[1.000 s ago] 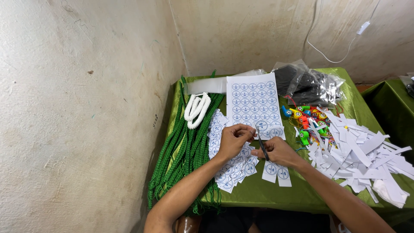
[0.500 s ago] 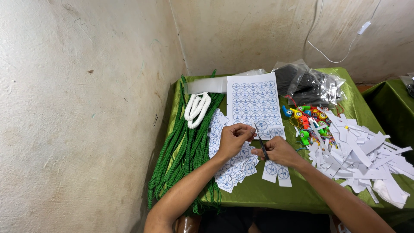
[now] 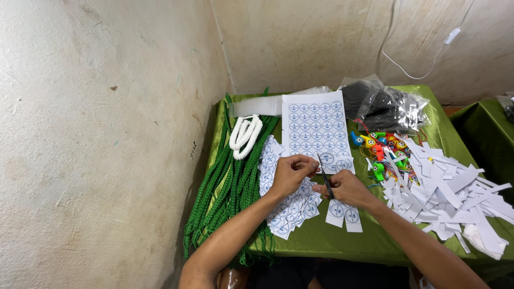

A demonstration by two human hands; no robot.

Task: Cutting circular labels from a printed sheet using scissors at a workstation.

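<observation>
sticker sheet [image 3: 317, 128] edge pinched in left hand [image 3: 289, 174] grip; right hand [image 3: 347, 188] grip closed around scissors [image 3: 325, 182].

You look down on a shiny olive-green tablecloth [image 3: 332, 243]; on it, your white paper sheet [image 3: 316, 126] carries rows of blue-ringed round emblems, and the cut white paper squares [image 3: 286, 214] bear the same blue rings. Braided cords [image 3: 227, 184] are bright green, a looped cord [image 3: 245, 135] white, paper offcuts [image 3: 455, 195] plain white, small plastic toys [image 3: 383, 150] yellow, orange, green, blue
</observation>
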